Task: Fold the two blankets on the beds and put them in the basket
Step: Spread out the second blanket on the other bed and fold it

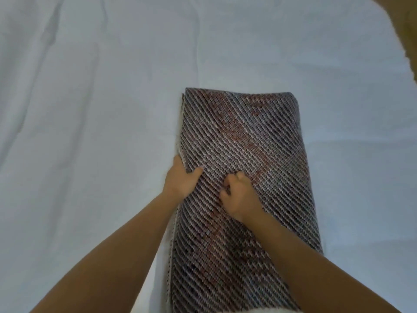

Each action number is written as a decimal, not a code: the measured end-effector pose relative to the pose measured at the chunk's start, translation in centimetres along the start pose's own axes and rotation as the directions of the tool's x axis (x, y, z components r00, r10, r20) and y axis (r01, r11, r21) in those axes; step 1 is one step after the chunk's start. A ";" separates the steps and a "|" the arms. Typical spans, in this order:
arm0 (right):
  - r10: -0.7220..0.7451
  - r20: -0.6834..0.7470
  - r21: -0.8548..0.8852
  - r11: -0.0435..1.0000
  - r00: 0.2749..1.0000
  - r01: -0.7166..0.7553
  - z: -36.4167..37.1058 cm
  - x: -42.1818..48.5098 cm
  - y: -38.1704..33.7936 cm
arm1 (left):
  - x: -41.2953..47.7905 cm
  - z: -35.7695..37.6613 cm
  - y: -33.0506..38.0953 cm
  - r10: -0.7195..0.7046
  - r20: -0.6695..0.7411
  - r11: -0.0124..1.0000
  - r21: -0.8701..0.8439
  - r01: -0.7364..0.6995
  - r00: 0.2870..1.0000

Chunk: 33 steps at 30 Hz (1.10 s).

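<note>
A striped blanket (243,177), already folded into a long narrow strip, lies toward the bed's (90,109) right side. Its left edge is gripped by the left hand (180,179); the right hand (239,195) is curled loosely on top, seemingly pinching cloth. Another fold across the length seems due. No basket is seen; nothing obstructs.

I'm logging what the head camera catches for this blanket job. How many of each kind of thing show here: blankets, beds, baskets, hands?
Blankets: 1, the striped folded blanket
Beds: 1, the white-sheeted bed
Baskets: 0 in view
Hands: 2, the left hand and the right hand, both on the blanket
Total: 4
</note>
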State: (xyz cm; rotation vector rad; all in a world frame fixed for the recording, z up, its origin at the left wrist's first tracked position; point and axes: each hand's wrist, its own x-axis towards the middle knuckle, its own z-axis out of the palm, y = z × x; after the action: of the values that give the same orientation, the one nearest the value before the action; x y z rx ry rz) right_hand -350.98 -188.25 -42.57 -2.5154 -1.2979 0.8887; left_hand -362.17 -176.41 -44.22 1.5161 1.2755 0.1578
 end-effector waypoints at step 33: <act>0.123 -0.320 -0.379 0.892 0.939 -0.246 -18.2 20.9 9.8 | 16.7 -3.4 8.8 0.204 -0.537 0.978 0.141 -0.151 0.818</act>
State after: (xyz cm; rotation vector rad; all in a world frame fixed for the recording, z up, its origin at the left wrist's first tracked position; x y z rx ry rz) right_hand -324.51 -175.61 -40.81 -2.9935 -1.2696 0.2625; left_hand -352.14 -160.09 -44.47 1.7394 1.6011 0.7133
